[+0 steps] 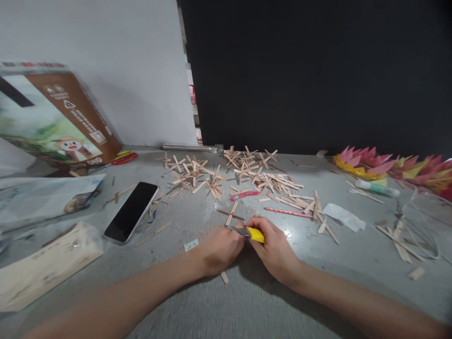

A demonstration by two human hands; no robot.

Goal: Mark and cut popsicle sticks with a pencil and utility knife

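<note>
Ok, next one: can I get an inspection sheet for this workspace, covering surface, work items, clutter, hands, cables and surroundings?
Surface: grey table, littered with small scraps.
Work items: wooden sticks, many crossed, heaped toward the back; whether they are joined, cannot tell. Yellow knife, blade showing.
Clutter: phone and packet at left; pencil, paper scrap, tube and paper petals toward the right.
Hands: right hand grips the knife, blade pointing toward the left hand, which is curled; its contents are hidden.
Cables: thin white cable, looped at far right.
Surroundings: white panel and black panel behind.
</note>
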